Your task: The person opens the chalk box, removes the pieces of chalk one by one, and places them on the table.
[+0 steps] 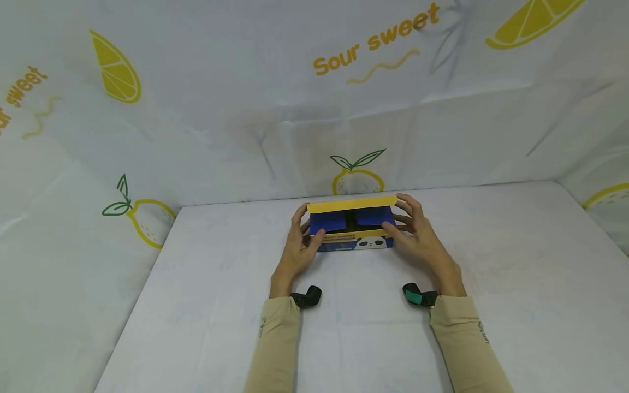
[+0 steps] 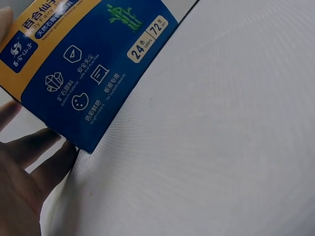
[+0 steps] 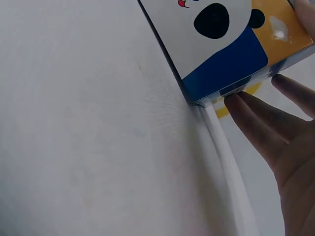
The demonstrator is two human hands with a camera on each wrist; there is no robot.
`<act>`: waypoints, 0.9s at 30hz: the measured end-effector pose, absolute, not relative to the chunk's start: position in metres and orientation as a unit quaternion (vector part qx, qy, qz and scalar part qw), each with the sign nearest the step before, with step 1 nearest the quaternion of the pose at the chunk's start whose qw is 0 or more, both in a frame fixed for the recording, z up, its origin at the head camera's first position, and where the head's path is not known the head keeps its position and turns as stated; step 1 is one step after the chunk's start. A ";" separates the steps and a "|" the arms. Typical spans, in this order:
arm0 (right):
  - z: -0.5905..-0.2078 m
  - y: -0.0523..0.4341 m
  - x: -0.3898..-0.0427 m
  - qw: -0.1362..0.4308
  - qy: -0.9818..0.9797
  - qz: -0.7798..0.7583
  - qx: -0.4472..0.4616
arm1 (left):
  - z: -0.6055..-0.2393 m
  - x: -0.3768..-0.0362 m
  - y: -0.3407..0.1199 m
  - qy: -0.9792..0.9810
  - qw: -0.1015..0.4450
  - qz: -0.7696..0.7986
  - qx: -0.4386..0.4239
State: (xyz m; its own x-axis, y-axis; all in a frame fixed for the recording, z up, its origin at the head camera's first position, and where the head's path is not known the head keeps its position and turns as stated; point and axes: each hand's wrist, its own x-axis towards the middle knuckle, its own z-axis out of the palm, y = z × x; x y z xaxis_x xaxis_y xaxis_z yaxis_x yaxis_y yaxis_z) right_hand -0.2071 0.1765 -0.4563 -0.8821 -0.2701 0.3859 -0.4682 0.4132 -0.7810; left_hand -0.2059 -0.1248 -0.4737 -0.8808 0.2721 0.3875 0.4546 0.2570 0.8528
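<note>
A blue and yellow cardboard chalk box (image 1: 339, 245) with a panda on its front sits near the back of the table. Its yellow-edged lid (image 1: 352, 204) is tilted up, and two blue inner flaps (image 1: 371, 215) show below it; the contents are hidden. My left hand (image 1: 298, 246) grips the left end, thumb at the front top edge. At the opposite end, my right hand (image 1: 423, 240) holds the box between thumb and fingers. In the left wrist view, the box front (image 2: 86, 83) reads 24 colors, 72 pcs. The right wrist view shows fingertips touching the end panel.
A white cloth covers the table (image 1: 236, 338). Behind it hangs a white backdrop (image 1: 221, 136) printed with lemons and "Sour sweet". Black wrist-worn devices (image 1: 308, 296) sit at both beige sleeve cuffs. The table's back edge runs just behind the box.
</note>
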 end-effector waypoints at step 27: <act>-0.458 0.176 -0.209 0.046 -0.837 0.495 0.227 | -0.478 -0.208 -0.129 -0.835 0.095 -0.497 -0.215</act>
State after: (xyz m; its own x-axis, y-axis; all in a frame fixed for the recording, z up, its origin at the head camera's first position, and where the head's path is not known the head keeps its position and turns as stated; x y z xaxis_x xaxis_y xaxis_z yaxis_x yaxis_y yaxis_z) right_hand -0.2088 0.1763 -0.4576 -0.8931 -0.3344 0.3010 -0.4248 0.4067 -0.8088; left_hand -0.2084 -0.1293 -0.4776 -0.8892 0.2645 0.3732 0.4542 0.4135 0.7891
